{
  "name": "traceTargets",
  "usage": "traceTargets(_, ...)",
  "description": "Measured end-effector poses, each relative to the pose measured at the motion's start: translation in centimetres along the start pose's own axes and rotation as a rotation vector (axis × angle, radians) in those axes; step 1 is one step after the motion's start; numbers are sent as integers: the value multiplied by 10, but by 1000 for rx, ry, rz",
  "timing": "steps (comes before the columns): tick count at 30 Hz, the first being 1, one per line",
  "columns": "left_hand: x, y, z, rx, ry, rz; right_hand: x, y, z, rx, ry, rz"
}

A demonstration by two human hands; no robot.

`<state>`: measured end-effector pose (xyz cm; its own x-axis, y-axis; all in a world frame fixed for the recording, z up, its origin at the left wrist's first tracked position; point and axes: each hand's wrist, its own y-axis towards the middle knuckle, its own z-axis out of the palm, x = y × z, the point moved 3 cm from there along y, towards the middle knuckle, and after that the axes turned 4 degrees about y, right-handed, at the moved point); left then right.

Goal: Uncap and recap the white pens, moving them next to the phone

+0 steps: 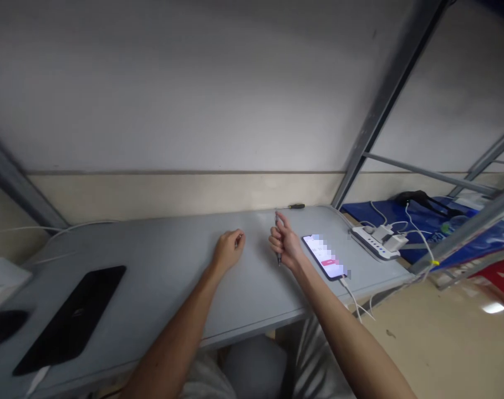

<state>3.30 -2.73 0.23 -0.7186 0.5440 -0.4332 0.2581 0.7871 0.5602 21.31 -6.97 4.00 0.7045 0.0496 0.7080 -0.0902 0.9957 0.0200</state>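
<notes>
My right hand (285,241) is wrapped round a thin dark pen-like tool (279,259), whose lower end sticks out below the fingers; it is held upright over the grey table (252,299). To its left, my left hand (229,247) is curled closed above the table, and whatever its fingers may hold is too small to make out. A screwdriver (296,206) with a dark handle lies at the table's back edge, just beyond my right hand. Right of that hand lies a phone (324,257) with its screen lit and a white cable plugged in.
A white power strip (375,244) with plugs stands at the table's right end. A black flat device (72,318) and a dark round object (4,328) lie at the left. Grey metal posts rise at both sides, with blue bedding (418,221) beyond the right one.
</notes>
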Motion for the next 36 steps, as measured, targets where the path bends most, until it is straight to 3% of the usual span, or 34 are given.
traceTargets(21, 6, 2, -4, 33, 13, -66, -8, 28, -24, 4, -44, 54)
traceTargets(28, 3, 2, -6, 48, 11, -51, -6, 28, -21, -39, -75, 51)
traceTargets(36, -2, 1, -5, 95, 11, -33, -21, 5, -13, -50, -479, 75)
